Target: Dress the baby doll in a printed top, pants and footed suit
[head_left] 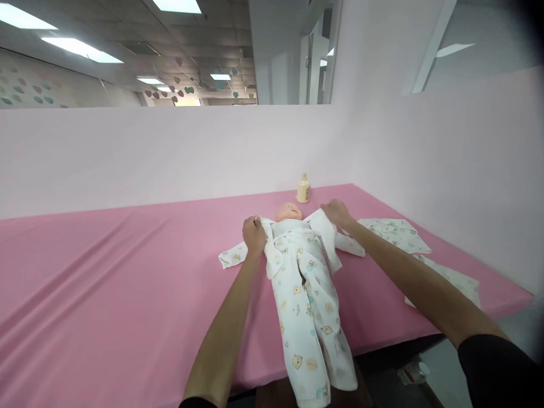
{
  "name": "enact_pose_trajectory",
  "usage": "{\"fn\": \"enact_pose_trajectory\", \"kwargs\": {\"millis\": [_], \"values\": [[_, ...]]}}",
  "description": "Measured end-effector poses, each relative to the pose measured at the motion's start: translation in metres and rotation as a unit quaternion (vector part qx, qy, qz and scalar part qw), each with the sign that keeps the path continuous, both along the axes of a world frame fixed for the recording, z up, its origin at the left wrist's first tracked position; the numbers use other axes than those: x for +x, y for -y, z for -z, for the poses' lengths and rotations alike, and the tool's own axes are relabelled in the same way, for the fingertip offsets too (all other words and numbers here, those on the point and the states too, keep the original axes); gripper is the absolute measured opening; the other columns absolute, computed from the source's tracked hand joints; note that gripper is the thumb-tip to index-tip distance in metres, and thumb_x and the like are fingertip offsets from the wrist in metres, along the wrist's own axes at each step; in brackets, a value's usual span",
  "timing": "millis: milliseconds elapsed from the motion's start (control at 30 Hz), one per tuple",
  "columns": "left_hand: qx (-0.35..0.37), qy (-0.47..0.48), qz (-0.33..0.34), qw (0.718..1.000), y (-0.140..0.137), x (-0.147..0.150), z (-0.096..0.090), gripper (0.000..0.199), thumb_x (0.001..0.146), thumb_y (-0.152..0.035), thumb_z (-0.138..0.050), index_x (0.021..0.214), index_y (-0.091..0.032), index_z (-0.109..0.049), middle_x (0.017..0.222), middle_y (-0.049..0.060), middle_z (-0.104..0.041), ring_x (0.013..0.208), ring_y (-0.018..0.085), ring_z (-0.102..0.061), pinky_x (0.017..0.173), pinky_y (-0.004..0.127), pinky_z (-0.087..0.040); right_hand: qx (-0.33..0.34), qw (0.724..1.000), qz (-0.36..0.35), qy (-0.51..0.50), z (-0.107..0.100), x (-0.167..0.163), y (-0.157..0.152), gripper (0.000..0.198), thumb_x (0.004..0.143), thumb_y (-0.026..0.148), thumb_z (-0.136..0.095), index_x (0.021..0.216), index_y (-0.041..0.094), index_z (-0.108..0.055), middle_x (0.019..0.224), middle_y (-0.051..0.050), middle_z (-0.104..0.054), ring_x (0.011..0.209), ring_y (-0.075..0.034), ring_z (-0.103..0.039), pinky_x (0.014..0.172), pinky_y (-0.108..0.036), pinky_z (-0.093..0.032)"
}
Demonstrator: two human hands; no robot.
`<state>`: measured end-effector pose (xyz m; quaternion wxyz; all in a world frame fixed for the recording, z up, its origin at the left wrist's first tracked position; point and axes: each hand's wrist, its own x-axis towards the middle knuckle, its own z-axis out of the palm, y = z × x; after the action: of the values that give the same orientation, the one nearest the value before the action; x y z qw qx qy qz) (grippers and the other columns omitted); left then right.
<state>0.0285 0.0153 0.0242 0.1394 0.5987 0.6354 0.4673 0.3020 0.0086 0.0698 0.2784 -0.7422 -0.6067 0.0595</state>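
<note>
A baby doll (289, 212) lies on its back on the pink-covered table, its head toward the wall. White printed trousers (317, 294) cover its legs, which hang past the table's front edge. The doll's white baby jacket (326, 232) is spread apart at the chest, with its sleeves out to both sides. My left hand (254, 233) is closed on the jacket's left front edge near the shoulder. On the other side, my right hand (336, 213) pinches the right front edge and holds it lifted.
A pump bottle (303, 189) stands behind the doll's head by the wall. Folded printed baby clothes (395, 234) lie at the right, with another printed cloth (450, 277) nearer me. The pink tablecloth (127, 294) is creased at left. A jar (419, 371) sits below the table.
</note>
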Motion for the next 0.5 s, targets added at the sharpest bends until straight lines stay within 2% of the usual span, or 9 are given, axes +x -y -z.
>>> {"fn": "enact_pose_trajectory", "kwargs": {"millis": [167,333,400,500], "values": [[-0.085,-0.057,-0.026,0.994,-0.015,-0.036,0.004,0.025,0.097,-0.032,-0.038,0.094,-0.020,-0.060,0.111,0.014,-0.068,0.106,0.030,-0.061,0.087,0.039,-0.044,-0.024,0.997,0.065,0.015,0.021,0.022,-0.001,0.016,0.085,0.023,-0.046,0.075,0.017,-0.057,0.071,-0.008,-0.057,0.066,-0.021,-0.057,0.060,-0.028,-0.037],[-0.129,-0.111,-0.019,0.985,-0.028,-0.064,0.000,0.022,0.095,-0.040,-0.047,0.093,-0.021,-0.060,0.112,0.013,-0.068,0.110,0.030,-0.060,0.085,0.036,-0.043,0.005,0.997,0.071,0.038,0.030,0.015,0.001,0.024,0.091,0.020,-0.038,0.096,0.012,-0.061,0.104,-0.019,-0.063,0.093,-0.029,-0.060,0.078,-0.036,-0.042],[-0.138,-0.119,-0.005,0.983,-0.027,-0.070,-0.002,0.028,0.094,-0.048,-0.049,0.096,-0.022,-0.060,0.109,0.010,-0.069,0.105,0.027,-0.063,0.082,0.033,-0.043,0.037,0.996,0.058,0.050,0.028,0.004,0.002,0.027,0.092,0.022,-0.037,0.103,0.012,-0.060,0.115,-0.020,-0.061,0.104,-0.031,-0.057,0.087,-0.039,-0.041],[-0.181,-0.118,0.052,0.975,-0.019,-0.073,-0.004,0.038,0.087,-0.059,-0.056,0.098,-0.022,-0.060,0.102,0.005,-0.070,0.084,0.021,-0.066,0.072,0.028,-0.043,0.086,0.994,-0.010,0.062,0.021,-0.022,0.005,0.027,0.093,0.023,-0.038,0.105,0.013,-0.060,0.117,-0.018,-0.061,0.110,-0.029,-0.055,0.095,-0.039,-0.039]]}}
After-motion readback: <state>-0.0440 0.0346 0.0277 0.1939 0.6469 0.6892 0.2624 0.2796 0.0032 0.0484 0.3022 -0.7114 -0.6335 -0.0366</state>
